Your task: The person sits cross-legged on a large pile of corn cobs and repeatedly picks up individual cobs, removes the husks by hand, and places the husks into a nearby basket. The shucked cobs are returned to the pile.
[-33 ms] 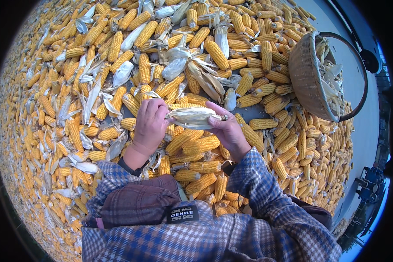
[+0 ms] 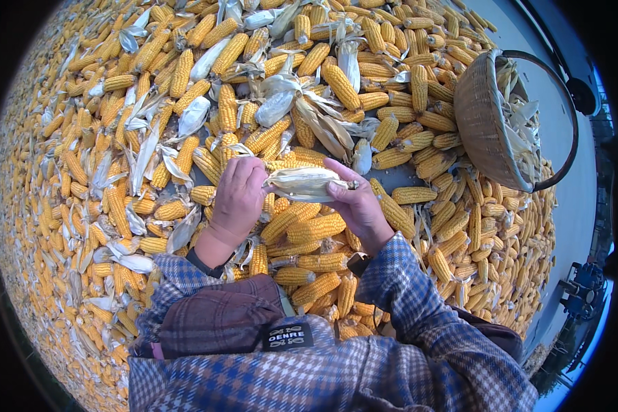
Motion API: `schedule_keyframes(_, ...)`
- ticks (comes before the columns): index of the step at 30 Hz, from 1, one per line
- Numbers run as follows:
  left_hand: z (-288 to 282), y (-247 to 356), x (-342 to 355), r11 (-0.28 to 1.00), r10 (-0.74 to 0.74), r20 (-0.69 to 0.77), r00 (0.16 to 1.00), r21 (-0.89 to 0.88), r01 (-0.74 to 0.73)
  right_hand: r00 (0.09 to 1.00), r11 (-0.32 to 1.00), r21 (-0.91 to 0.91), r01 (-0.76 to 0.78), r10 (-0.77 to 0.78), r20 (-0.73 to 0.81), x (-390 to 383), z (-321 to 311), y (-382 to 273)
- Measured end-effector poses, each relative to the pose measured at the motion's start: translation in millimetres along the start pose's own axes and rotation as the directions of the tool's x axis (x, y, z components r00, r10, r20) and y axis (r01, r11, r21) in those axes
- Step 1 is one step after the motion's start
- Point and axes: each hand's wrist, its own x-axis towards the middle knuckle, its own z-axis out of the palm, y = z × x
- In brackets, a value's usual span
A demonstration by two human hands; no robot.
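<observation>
In front of me an ear of corn (image 2: pixel 302 185), still wrapped in pale dry husk, is held level between my two hands. My right hand (image 2: pixel 356 202) grips its stalk end, thumb on the near side and a finger stretched along the far side. At the other end, the bent, closed fingers of my left hand (image 2: pixel 239 199) pinch the tip of the husk. Part of that tip is hidden behind the fingers. Bare yellow corn cobs (image 2: pixel 316 229) lie directly below and around both hands.
A wide heap of yellow corn (image 2: pixel 82 165) with scattered loose husks surrounds me. At the right stands a tilted wicker basket (image 2: pixel 478 120) with a dark hoop handle, holding pale husks. Grey pavement (image 2: pixel 570 213) runs beyond the heap, with a blue vehicle (image 2: pixel 584 288) farther off.
My left hand has shifted very slightly at the husk's tip. The corn and my right hand look the same.
</observation>
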Motion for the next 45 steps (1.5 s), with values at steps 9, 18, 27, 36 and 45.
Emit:
schedule_keyframes(9,15.7,54.0,-5.5,0.797,0.355,0.199,0.914,-0.575,-0.184,0.999,0.987,0.156,0.039,-0.033,-0.04,8.1,24.2,16.8)
schedule_keyframes(18,-4.1,16.9,1.1,0.053,-0.672,0.29,0.682,-0.899,0.434,0.995,0.957,0.284,0.057,-0.079,0.067,2.5,15.8,10.0)
schedule_keyframes(27,-8.0,13.9,6.7,0.264,-0.65,0.11,0.752,-0.895,0.358,0.943,0.961,-0.256,-0.108,0.18,0.279,-16.1,54.1,8.2)
schedule_keyframes(36,22.2,23.2,-44.5,-0.016,-0.322,0.779,0.538,-0.572,0.82,0.986,0.979,-0.158,0.13,-0.11,0.129,-14.6,53.6,7.1)
schedule_keyframes(45,-1.2,13.1,4.2,-0.231,-0.471,0.47,0.747,-0.883,0.409,0.941,0.562,-0.764,0.316,-0.29,0.176,-1.4,56.1,24.5)
